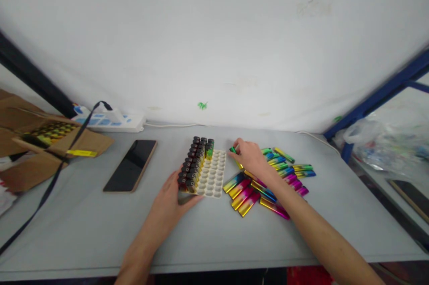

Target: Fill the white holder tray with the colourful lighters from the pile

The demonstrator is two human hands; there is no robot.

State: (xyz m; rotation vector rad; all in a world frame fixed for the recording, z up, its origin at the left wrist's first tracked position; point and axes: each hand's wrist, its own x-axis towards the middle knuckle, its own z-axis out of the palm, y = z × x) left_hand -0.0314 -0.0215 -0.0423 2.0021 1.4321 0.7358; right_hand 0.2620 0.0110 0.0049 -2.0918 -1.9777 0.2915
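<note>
A white tray (217, 174) of round-holed rows lies mid-table. Its left rows hold several upright lighter-shaped cases (191, 164) with dark tops; one green and yellow case (209, 153) stands at the back of the neighbouring row. My left hand (170, 198) grips the tray's front left corner, thumb along the front edge. Right of the tray, my right hand (250, 156) is closed in a pinch on a green and yellow lighter-shaped case (232, 149), its middle covered by my fingers. Under and around my right forearm lies a loose pile of shiny multicoloured cases (241, 198).
A phone (130, 165) lies left of the tray. Farther left are an open cardboard box (90, 140) with similar cases, a white power strip (134, 123) and a dark strap (55, 178). Plastic bags (378, 142) and another phone (410, 198) are beyond the blue frame (372, 102) at right.
</note>
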